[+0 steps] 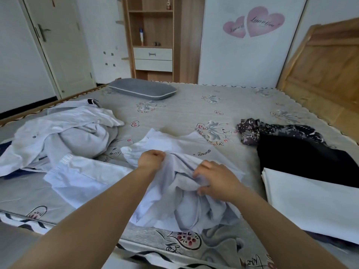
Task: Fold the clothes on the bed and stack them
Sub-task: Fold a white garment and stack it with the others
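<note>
Bedroom; grey floral-printed mattress [194, 109]. Item: crumpled pale-lilac cotton shirt [180, 191], near edge, centre. Left hand [151, 159] fisted on bunched cloth; right hand [215, 180] pinching a fold, probably to spread it flat for folding.

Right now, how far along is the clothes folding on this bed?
Partly done, it seems. Done: a folded white piece and a flat black garment lie at the right, overlapping. In hand: the left hand and right hand both grip a crumpled white shirt. Left: the grey-white heap at the left, a patterned dark garment beyond the black one, and white shorts, which look flat but unfolded.
</note>
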